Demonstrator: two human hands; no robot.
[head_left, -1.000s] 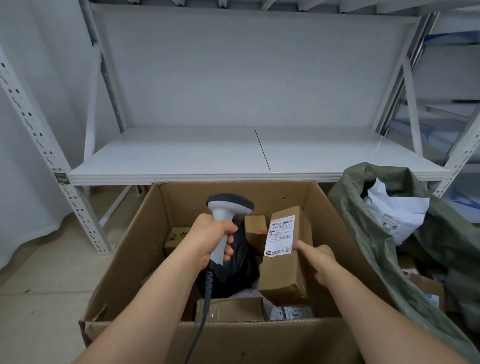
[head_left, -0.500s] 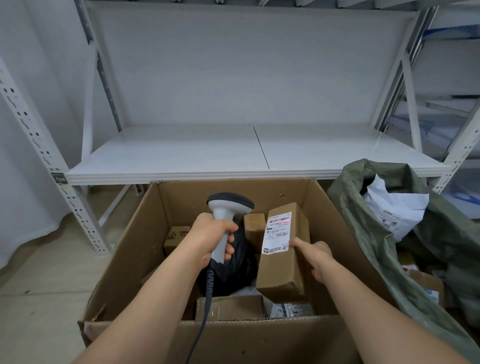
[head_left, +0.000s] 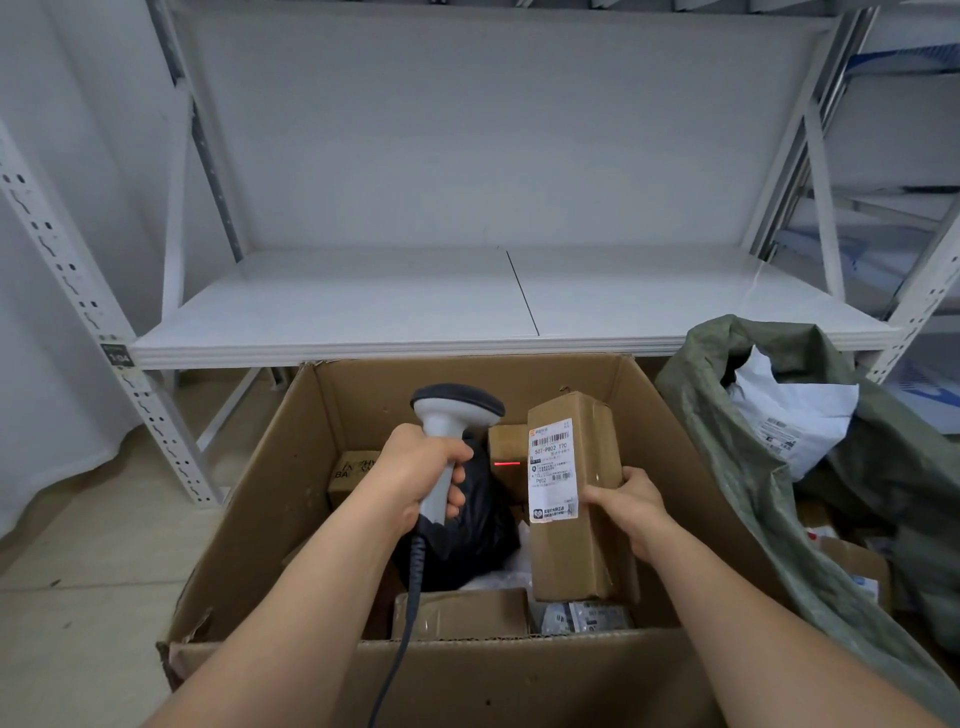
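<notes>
Print on the white shipping label (head_left: 552, 470) is mostly too small to read, though its barcodes show; the label covers the upper face of a tall brown cardboard parcel (head_left: 582, 551), whose lower end hides what lies beneath it. Both forearms run off the bottom edge, and the scanner's cable (head_left: 410, 613) drops out of sight there too. The parcel is held upright inside a large open cardboard box (head_left: 467, 675), towards its right side. Around it in the box are a black plastic bag (head_left: 485, 525), partly hidden behind the left hand, a small carton (head_left: 506, 441) with a red scan line (head_left: 506, 463) across it, a printed carton (head_left: 356, 470) at the left and a flat brown packet (head_left: 460, 616) by the front wall. Behind the box stands a white metal shelf (head_left: 363, 306); to the right slumps a green woven sack (head_left: 753, 493) with a white mailer (head_left: 789, 410) in its mouth. The left hand (head_left: 421, 470) is wrapped around the handle of a grey barcode scanner (head_left: 454, 415), just left of the parcel. The right hand (head_left: 631, 501) grasps the parcel's right edge, thumb on the front face beside the label
</notes>
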